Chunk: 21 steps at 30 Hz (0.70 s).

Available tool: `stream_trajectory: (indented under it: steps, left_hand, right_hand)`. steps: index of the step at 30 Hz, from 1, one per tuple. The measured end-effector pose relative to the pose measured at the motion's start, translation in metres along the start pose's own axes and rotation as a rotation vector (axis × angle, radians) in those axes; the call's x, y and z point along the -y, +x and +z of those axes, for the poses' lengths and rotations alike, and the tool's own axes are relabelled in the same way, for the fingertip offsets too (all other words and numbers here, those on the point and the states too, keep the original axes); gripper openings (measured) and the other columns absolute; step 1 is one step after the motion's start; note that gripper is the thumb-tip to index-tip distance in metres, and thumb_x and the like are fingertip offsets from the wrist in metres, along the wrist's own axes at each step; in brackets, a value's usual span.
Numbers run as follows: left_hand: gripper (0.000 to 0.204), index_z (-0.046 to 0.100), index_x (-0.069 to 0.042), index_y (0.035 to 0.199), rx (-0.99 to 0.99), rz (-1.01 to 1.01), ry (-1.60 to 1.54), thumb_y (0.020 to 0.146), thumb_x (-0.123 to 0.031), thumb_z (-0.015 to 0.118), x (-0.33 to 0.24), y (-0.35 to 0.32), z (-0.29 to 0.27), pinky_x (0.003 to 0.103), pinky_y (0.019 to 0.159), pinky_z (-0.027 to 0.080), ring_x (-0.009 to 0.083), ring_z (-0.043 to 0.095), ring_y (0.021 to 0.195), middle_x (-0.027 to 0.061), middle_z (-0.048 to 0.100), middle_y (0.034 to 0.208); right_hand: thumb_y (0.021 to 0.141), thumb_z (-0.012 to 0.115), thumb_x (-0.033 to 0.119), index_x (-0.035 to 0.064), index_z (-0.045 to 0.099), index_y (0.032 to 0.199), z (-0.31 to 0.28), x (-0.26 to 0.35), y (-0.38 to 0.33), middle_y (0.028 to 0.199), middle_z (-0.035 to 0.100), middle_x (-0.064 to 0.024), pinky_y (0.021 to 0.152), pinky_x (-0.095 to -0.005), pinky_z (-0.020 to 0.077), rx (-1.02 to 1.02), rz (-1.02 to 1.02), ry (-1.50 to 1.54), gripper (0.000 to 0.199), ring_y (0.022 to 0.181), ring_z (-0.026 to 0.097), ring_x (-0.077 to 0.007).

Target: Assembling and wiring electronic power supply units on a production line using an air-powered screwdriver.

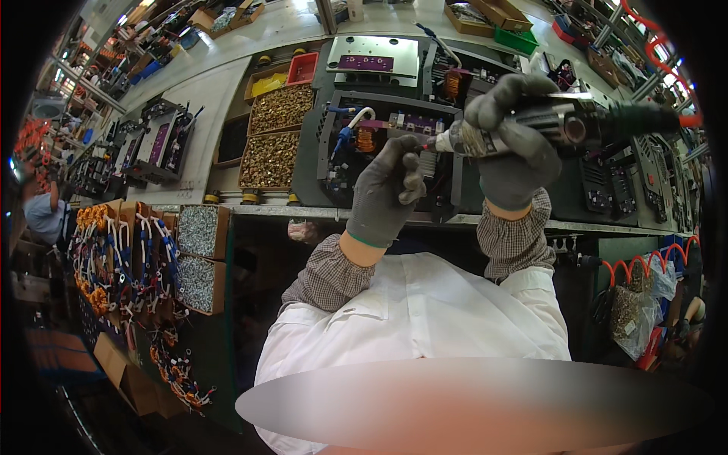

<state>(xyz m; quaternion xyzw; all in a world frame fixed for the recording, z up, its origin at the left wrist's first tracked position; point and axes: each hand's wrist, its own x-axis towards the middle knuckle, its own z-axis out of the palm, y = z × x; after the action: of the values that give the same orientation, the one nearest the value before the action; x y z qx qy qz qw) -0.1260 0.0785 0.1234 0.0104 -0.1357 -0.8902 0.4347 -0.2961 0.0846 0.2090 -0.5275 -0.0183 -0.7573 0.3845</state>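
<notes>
My right hand [523, 163], in a grey glove, is wrapped round a pneumatic screwdriver [565, 125] held sideways, its bit pointing left. The fingertips of my left hand [381, 193], gloved too, are pinched together at the bit's tip. Whatever small thing they may hold there is hidden. Beneath both hands lies an open dark metal housing [331, 163] with a purple circuit board [415, 123], a copper coil [367, 139] and a white cable [365, 114] with blue ends. The screwdriver and my right hand cover its right part.
Left of the housing stand boxes of brass-coloured fasteners [269, 159], a red bin [303, 68] and a yellow bag [268, 83]. Another unit with a metal plate [371, 61] sits behind. Cable bundles [129, 250] and boxes of silvery screws [199, 231] are at left. A red coiled hose [652, 265] hangs right.
</notes>
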Motion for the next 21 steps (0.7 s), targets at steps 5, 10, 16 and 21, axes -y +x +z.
stream_trajectory:
  steps: [5,10,16,21]
  left_hand:
    - [0.029,0.054,-0.002,0.120,-0.017,-0.121,-0.006,0.101,-0.024,0.049,0.024,0.022,0.018,0.019,0.048,0.039,0.0092,0.050,0.066,0.0023,0.061,0.088]
    - [0.028,0.053,-0.002,0.117,-0.073,-0.271,-0.187,0.102,-0.025,0.048,0.041,0.053,0.037,0.019,0.044,0.039,0.0092,0.053,0.060,0.0028,0.063,0.082]
    - [0.025,0.054,-0.002,0.111,-0.054,-0.363,-0.331,0.102,-0.024,0.047,0.051,0.084,0.030,0.018,0.041,0.040,0.0089,0.053,0.056,0.0038,0.064,0.081]
    - [0.030,0.053,-0.004,0.116,-0.038,-0.216,-0.229,0.102,-0.030,0.047,0.049,0.103,0.031,0.021,0.048,0.042,0.0111,0.058,0.066,0.0012,0.063,0.081]
  right_hand:
    - [0.068,0.052,0.006,0.0052,0.054,0.125,-0.012,0.034,-0.015,0.098,0.056,-0.0136,0.063,-0.0341,0.0424,-0.087,-0.161,-0.099,0.057,0.070,0.053,-0.0181]
    - [0.068,0.054,0.005,0.0059,0.054,0.121,-0.043,0.058,-0.007,0.092,0.052,-0.0101,0.056,-0.0287,0.0425,0.060,-0.216,-0.188,0.054,0.062,0.049,-0.0134]
    - [0.072,0.057,-0.003,0.0065,0.051,0.118,-0.070,0.063,0.009,0.092,0.054,-0.0146,0.051,-0.0345,0.0518,0.221,-0.168,-0.129,0.047,0.063,0.057,-0.0207]
    - [0.072,0.055,0.004,0.0056,0.055,0.126,-0.076,0.046,0.019,0.102,0.056,-0.0146,0.059,-0.0330,0.0443,0.034,-0.227,-0.233,0.053,0.071,0.055,-0.0173]
